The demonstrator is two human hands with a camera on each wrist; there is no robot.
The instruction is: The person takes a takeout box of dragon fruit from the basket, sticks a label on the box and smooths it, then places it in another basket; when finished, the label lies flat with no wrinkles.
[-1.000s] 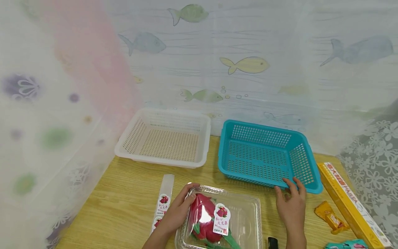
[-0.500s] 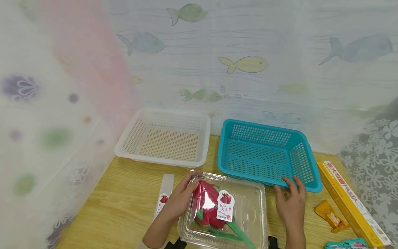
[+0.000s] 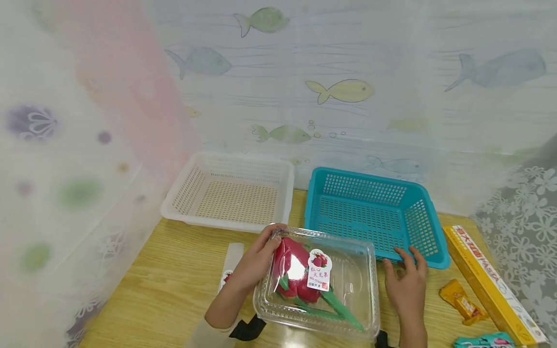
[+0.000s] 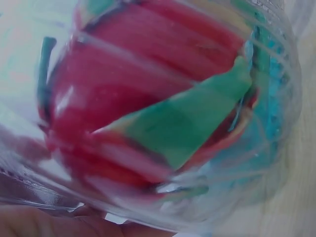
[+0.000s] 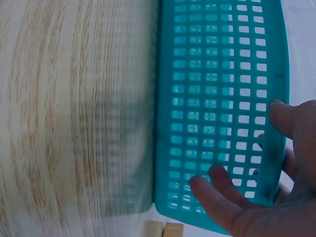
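My left hand [image 3: 256,258] grips the left edge of a clear plastic clamshell box [image 3: 352,295], raised and tilted above the table. Inside lies a red dragon fruit [image 3: 289,263] with green leaf-like tips, and the lid bears a white dragon fruit label [image 3: 319,270]. The left wrist view shows the dragon fruit [image 4: 128,84] close up through the plastic, with part of the left hand [image 4: 64,222] below. My right hand [image 3: 406,285] holds the near rim of the blue basket [image 3: 359,222]. In the right wrist view, fingers [image 5: 212,197] lie against its perforated wall [image 5: 212,98], others behind it.
A white basket [image 3: 235,224] stands left of the blue one. A label strip [image 3: 232,256] lies by the left forearm. To the right are a long yellow pasta box [image 3: 491,280], an orange packet [image 3: 463,302] and a teal packet [image 3: 485,340]. A patterned curtain [image 3: 339,58] hangs behind.
My left hand has lifted the clamshell box up and forward, slightly right, so its far edge now overlaps the blue basket's front. The right hand stays at the basket rim.
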